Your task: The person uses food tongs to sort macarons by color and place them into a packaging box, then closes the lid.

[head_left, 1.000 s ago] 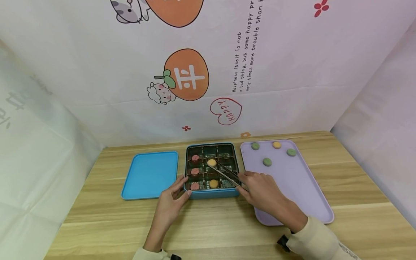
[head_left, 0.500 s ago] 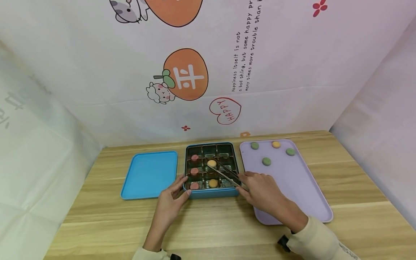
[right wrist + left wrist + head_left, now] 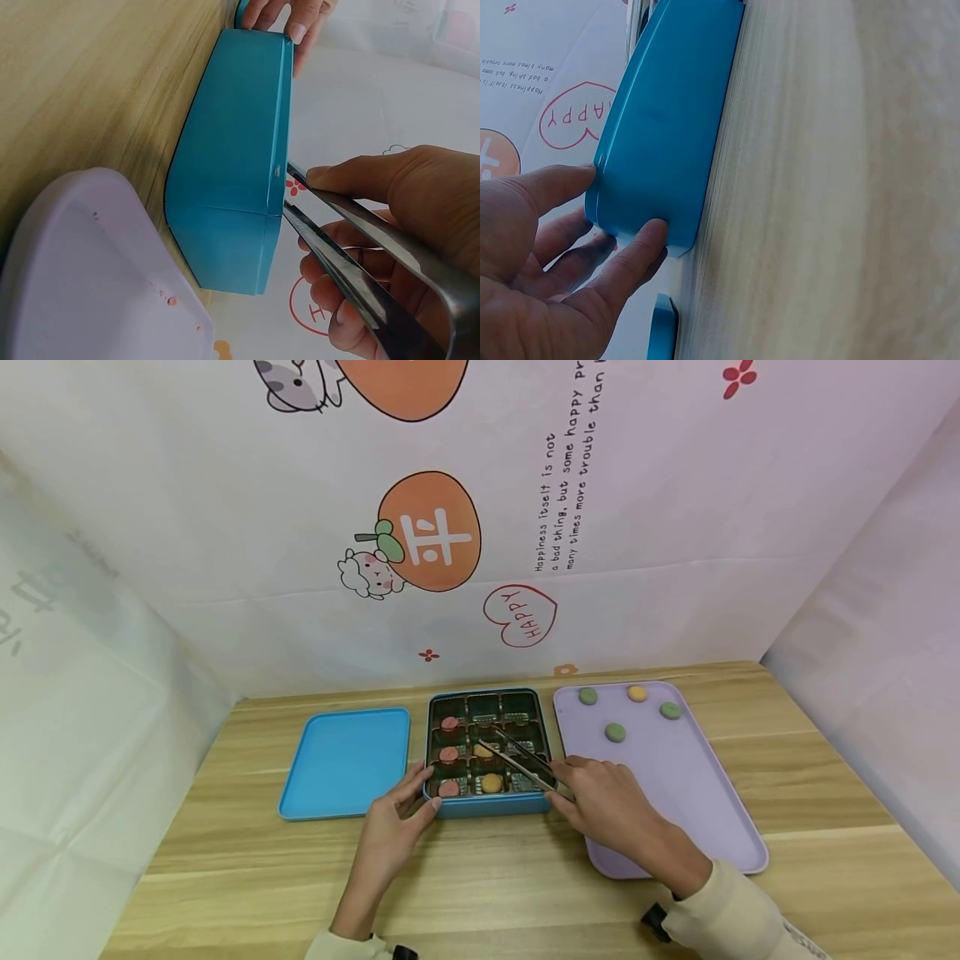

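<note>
A blue box with dark compartments stands mid-table. Its left column holds three pink rounds. One yellow round lies in the front middle cell and another in the centre cell, at the tips of metal tongs. My right hand grips the tongs by the box's front right corner; the right wrist view shows the fingers pinching both tong arms over the box wall. My left hand holds the front left corner, thumb and fingers curled round the box.
A purple tray lies right of the box with three green rounds and one yellow round at its far end. The blue lid lies flat to the left. Printed white sheets wall the table's back and sides.
The tongs have lowered the yellow round from just above the box down into the centre cell. Both hands have stayed where they were.
</note>
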Available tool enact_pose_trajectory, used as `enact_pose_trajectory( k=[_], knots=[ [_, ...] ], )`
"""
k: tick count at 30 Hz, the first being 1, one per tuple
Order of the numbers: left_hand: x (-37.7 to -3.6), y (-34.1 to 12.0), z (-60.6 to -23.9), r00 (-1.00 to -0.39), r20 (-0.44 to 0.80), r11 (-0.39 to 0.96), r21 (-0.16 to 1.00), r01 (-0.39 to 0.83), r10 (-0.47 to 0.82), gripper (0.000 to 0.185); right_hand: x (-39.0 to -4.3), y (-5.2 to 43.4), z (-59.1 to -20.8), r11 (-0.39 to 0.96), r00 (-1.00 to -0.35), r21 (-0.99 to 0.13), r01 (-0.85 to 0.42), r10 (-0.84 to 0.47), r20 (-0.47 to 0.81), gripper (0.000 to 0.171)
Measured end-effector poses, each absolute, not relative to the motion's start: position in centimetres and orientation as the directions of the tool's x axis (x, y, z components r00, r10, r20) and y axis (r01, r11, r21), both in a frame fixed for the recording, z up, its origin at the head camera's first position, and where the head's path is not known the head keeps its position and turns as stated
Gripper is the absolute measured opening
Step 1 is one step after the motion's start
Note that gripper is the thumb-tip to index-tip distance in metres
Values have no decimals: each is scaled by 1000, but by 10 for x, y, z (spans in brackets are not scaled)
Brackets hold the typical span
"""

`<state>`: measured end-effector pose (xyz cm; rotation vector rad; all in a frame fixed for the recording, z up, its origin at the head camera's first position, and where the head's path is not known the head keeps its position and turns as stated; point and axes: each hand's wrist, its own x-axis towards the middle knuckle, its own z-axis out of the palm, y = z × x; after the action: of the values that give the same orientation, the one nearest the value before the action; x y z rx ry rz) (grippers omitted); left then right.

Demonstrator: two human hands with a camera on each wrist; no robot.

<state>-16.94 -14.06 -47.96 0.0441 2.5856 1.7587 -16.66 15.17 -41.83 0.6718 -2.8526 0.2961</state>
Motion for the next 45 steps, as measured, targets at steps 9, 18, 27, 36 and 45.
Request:
enact_pose_trajectory(
  k=[9, 18, 27, 36, 45],
  knots=[
    [-169, -141, -479, -999, -3, 359, 933, 10, 34, 51, -166, 152, -418, 881, -882, -151, -448, -409, 235, 26],
    [-169, -141, -480, -999, -6, 351, 936, 7, 35, 51, -167, 155, -414, 890, -891, -152, -431, -392, 229, 27],
    [-170, -141, -480, -999, -6, 350, 937, 8, 37, 51, -167, 166, -408, 899, -901, -178, -399, -350, 255, 31],
    [-169, -142, -480, -999, -4, 351, 936, 12, 43, 52, -175, 191, -403, 917, -927, -242, -319, -248, 282, 26],
    [-170, -142, -480, -999, -20, 342, 940, -4, 42, 52, -189, 232, -402, 945, -938, -239, -223, -141, 318, 26]
  ],
)
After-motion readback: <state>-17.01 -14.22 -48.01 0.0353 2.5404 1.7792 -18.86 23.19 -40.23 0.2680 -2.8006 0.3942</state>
